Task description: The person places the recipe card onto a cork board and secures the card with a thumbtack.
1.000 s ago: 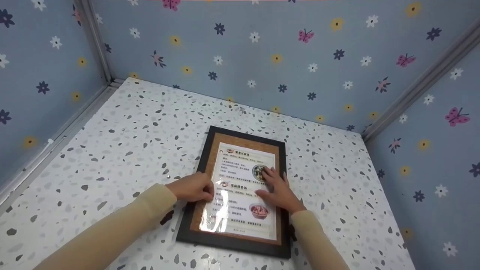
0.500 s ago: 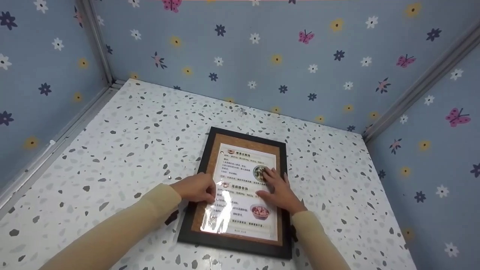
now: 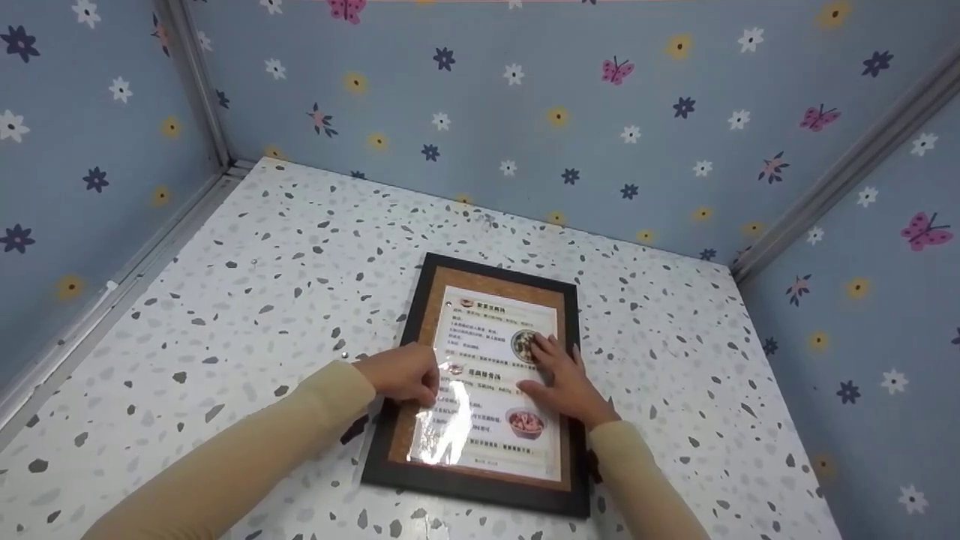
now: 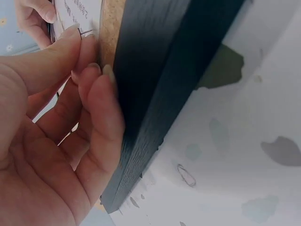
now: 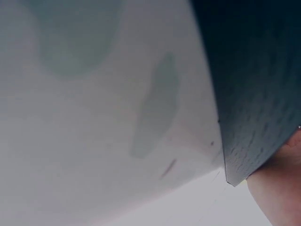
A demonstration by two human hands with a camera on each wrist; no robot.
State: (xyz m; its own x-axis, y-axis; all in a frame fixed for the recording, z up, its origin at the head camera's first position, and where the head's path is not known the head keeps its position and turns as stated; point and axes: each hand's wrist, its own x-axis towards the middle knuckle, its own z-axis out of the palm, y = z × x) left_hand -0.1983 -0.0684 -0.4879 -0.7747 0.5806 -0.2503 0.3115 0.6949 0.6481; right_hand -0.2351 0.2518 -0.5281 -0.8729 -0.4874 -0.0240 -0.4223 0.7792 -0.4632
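A printed sheet with a glossy surface (image 3: pixel 491 337) lies on a cork board (image 3: pixel 495 280) with a black frame (image 3: pixel 472 490). At the sheet's left edge my left hand (image 3: pixel 401 373) has its fingers curled; in the left wrist view this hand (image 4: pixel 61 122) pinches a thin pin (image 4: pixel 87 32) between thumb and finger, its other fingers beside the frame (image 4: pixel 150 61). My right hand (image 3: pixel 566 384) rests with spread fingers on the sheet's right side, touching the upper bowl picture. The right wrist view has the frame's corner (image 5: pixel 249 117) and part of that hand (image 5: pixel 282 188).
The board lies on a white speckled table (image 3: pixel 247 322). A small shiny round thing (image 3: pixel 345 355) sits left of the frame. Blue walls (image 3: pixel 480 97) with flowers and butterflies stand at the back and both sides, joined by grey metal strips (image 3: pixel 847 169).
The head view has shifted slightly, so the board and both hands appear a little further right. Both hands keep nearly the same places on the board.
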